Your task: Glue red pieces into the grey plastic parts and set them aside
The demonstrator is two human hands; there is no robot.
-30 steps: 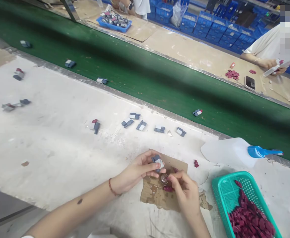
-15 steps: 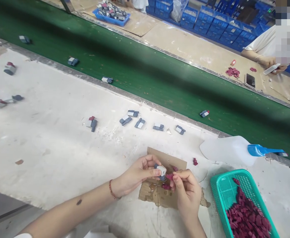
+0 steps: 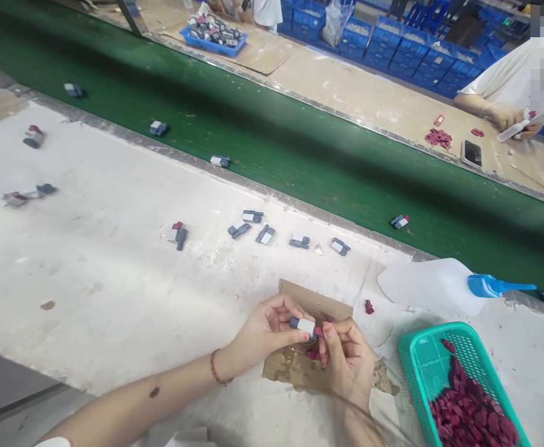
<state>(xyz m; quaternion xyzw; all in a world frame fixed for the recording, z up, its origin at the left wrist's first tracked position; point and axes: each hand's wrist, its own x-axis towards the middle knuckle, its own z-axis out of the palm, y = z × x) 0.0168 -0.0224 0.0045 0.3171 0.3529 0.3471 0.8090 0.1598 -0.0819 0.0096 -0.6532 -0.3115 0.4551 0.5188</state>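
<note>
My left hand pinches a small grey-and-white plastic piece between thumb and fingers. In my right hand is a small dark-red plastic part, its end touching the right end of the grey-and-white piece. Both hands are over a stained sheet of brown cardboard, on which more dark-red parts lie, partly hidden by the fingers. A single dark-red part rests on the table to the right of the cardboard.
A green basket of dark-red parts stands at right, below a white bottle with a blue nozzle. Several grey-and-white pieces lie on the white table. Beyond runs a green conveyor belt carrying similar pieces. A co-worker's hand shows across it.
The dark-red part now meets the grey-and-white piece, which my left hand has turned more level. Pieces on the belt have shifted right. The view has moved slightly.
</note>
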